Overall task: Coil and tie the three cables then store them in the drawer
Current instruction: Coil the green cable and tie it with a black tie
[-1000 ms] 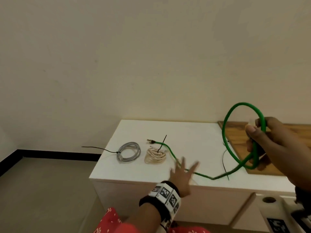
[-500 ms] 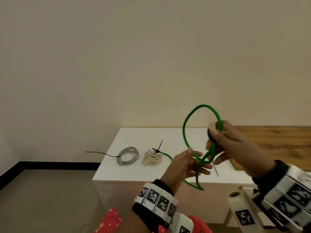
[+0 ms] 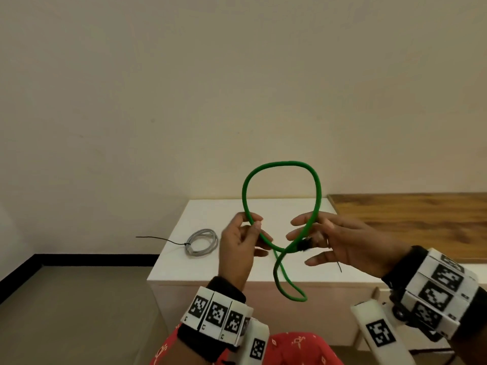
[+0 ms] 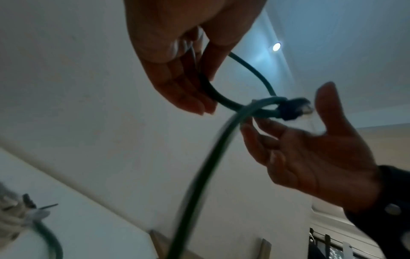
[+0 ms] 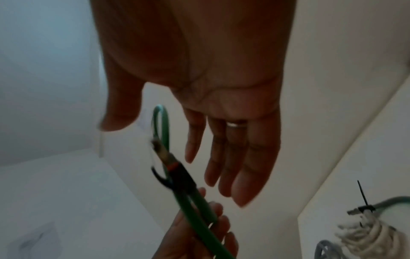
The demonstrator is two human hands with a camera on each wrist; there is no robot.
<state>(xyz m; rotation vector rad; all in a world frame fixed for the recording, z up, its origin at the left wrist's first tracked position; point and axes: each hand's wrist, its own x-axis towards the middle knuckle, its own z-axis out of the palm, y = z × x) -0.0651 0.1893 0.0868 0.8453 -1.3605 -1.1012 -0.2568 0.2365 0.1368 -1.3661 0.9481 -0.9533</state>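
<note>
I hold a green cable (image 3: 282, 164) up in the air as one wide loop that crosses itself between my hands. My left hand (image 3: 254, 224) pinches the loop's left side between thumb and fingers. My right hand (image 3: 300, 233) has its fingers spread and straight, and they only touch the cable near its dark plug end (image 3: 305, 245). A slack bight (image 3: 290, 291) hangs below the crossing. A tied grey coil (image 3: 201, 242) lies on the white cabinet top (image 3: 284, 206). The tied cream coil (image 5: 366, 233) shows in the right wrist view; my left hand hides it in the head view.
A wooden tabletop (image 3: 408, 217) adjoins the cabinet on the right. A thin black tie (image 3: 338, 267) dangles under my right hand. The grey coil's tie tail (image 3: 155, 238) sticks out past the cabinet's left edge. Bare floor lies to the left.
Both hands rose and moved apart, widening the green loop. My left hand slid from the crossing to the loop's left side. My right hand loosened from a grip to spread fingers.
</note>
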